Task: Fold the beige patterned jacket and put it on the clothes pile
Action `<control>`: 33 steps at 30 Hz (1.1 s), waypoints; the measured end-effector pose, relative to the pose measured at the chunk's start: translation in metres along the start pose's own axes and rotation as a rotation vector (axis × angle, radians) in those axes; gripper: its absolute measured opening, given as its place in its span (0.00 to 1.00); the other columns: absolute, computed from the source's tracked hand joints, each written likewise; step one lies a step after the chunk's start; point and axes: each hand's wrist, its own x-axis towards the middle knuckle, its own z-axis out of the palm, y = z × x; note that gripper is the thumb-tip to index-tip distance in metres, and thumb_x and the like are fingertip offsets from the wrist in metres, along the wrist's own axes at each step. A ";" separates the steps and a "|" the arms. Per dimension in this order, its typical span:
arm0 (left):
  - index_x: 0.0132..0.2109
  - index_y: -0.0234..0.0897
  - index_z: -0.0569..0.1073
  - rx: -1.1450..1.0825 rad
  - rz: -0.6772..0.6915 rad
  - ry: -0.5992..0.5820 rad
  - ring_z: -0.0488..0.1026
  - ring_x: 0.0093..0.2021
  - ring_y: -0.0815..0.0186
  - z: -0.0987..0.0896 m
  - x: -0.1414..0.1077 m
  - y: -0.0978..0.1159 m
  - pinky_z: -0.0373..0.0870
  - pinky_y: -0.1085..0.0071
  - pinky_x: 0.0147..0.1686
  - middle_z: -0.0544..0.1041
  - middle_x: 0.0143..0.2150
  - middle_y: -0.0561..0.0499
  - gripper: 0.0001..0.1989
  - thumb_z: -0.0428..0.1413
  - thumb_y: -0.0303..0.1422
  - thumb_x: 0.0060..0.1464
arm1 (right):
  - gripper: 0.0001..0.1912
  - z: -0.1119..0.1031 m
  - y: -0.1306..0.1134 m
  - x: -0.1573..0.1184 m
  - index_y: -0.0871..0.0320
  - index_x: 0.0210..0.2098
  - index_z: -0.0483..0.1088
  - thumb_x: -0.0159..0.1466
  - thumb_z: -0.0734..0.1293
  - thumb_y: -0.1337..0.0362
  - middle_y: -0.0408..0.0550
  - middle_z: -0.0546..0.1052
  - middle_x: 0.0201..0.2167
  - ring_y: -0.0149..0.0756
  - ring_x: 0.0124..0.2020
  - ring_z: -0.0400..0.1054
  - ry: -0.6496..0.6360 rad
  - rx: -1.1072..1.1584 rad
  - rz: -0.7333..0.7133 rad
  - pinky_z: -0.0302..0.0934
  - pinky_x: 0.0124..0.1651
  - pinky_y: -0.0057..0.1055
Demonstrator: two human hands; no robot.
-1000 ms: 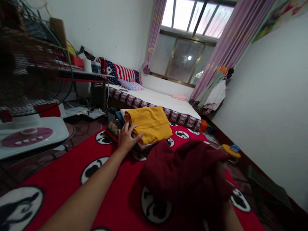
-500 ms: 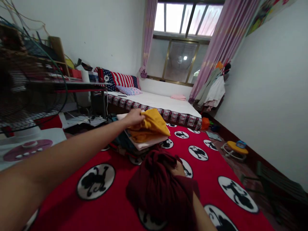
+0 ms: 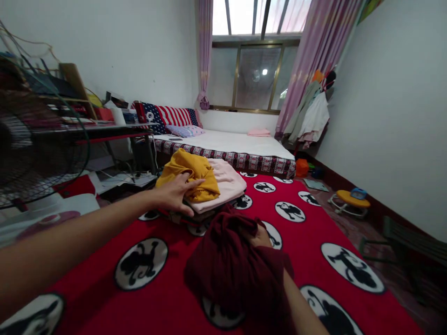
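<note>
My left hand [image 3: 174, 191] rests with fingers spread at the front of a crumpled yellow garment [image 3: 190, 165]. That garment lies on a folded pale pink garment [image 3: 228, 179], the upper part of a stack of folded clothes. Closer to me, my right hand [image 3: 260, 238] is closed on a bunched maroon garment [image 3: 223, 274], its fingers partly hidden in the cloth. Both the stack and the maroon garment are on a red blanket [image 3: 94, 302] printed with black monkeys in white circles.
A bed [image 3: 237, 142] with a white top stands beyond the blanket, under the window. On the left are a cluttered desk [image 3: 115, 128] and a fan [image 3: 21, 144]. To the right I see a yellow-topped stool [image 3: 352, 198] and a dark folding chair [image 3: 412, 242].
My left hand has let go of the yellow garment, which has shifted left on the stack, baring more pink cloth. My right hand keeps its hold on the maroon garment. The view has turned slightly.
</note>
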 end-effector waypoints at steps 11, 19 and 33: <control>0.62 0.47 0.67 0.156 -0.104 0.254 0.64 0.56 0.46 0.092 -0.018 0.014 0.68 0.56 0.49 0.65 0.57 0.39 0.29 0.57 0.41 0.53 | 0.20 0.003 -0.005 -0.004 0.53 0.39 0.77 0.53 0.70 0.49 0.48 0.81 0.37 0.48 0.41 0.74 0.025 -0.095 0.008 0.66 0.49 0.44; 0.58 0.47 0.70 0.219 -0.132 0.316 0.67 0.51 0.48 0.089 0.013 0.002 0.71 0.61 0.40 0.68 0.53 0.40 0.24 0.55 0.32 0.53 | 0.20 0.002 -0.007 -0.006 0.54 0.39 0.76 0.53 0.69 0.48 0.49 0.80 0.37 0.49 0.43 0.73 0.037 -0.173 0.011 0.65 0.49 0.45; 0.58 0.51 0.70 0.228 -0.016 0.256 0.56 0.61 0.48 0.044 0.080 -0.038 0.68 0.63 0.43 0.60 0.62 0.44 0.25 0.50 0.24 0.56 | 0.21 -0.001 -0.006 -0.008 0.55 0.42 0.77 0.52 0.71 0.51 0.50 0.80 0.43 0.49 0.47 0.72 0.015 -0.122 0.022 0.64 0.54 0.46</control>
